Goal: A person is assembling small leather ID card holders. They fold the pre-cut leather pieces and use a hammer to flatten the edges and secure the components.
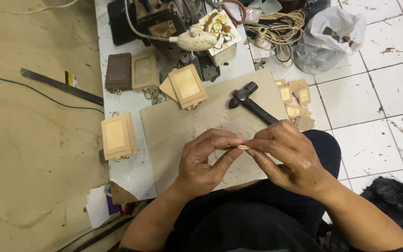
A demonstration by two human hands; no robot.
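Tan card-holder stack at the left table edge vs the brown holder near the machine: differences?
The tan stack is light beige; the brown holder is dark grey-brown. The tan stack piles several pieces; the brown holder looks like fewer. The tan stack lies nearer the left hand; the brown holder lies farther up. Both are rectangular with a window and metal clip.

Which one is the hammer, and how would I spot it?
Find the big beige work board lying on the white table. Near the board's upper right part lies the black hammer, its handle slanting down toward the person's right hand. It is the only dark tool among the flat tan leather holders.
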